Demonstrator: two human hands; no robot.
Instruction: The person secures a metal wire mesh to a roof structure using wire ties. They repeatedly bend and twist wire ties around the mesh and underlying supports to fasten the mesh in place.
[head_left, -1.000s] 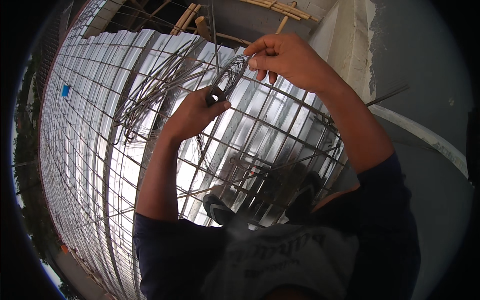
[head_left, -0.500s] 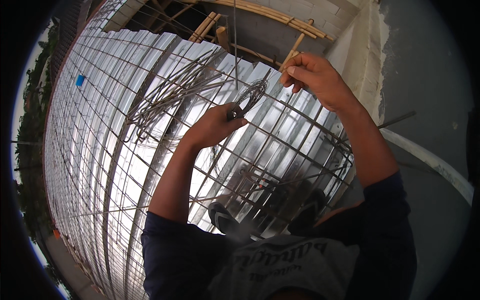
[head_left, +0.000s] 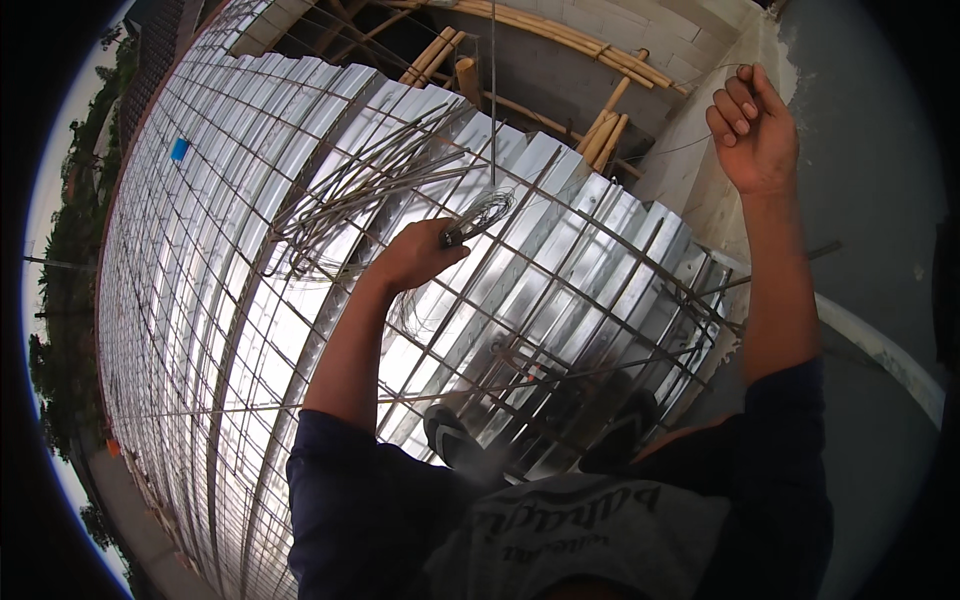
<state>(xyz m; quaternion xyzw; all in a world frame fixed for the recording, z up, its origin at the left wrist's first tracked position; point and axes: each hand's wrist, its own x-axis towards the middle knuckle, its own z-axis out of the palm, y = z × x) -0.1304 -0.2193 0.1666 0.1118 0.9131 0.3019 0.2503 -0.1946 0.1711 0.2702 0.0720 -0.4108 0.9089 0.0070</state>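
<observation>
Here a small coil of thin tie wire [head_left: 483, 213] is gripped by the clenched left hand [head_left: 418, 255] above the rebar mesh [head_left: 250, 330]. The right hand [head_left: 752, 128] is raised, fingers loosely curled; a fine strand seems to be pinched, though that cannot be told surely. The wire is judged light, springy and prone to tangling, best held at the coil's bunched side.

Construction site — rebar mesh [head_left: 250, 330] over corrugated steel decking [head_left: 560, 250], timber props [head_left: 440, 55], block wall [head_left: 640, 30].

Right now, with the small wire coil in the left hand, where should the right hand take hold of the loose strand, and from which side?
Pinch the thin wire strand close to where it leaves the wire coil, coming in from the right. It is hard to see but seems to run taut toward the raised right hand. The left hand already grips the coil's lower end, so the right side looks clear.
</observation>
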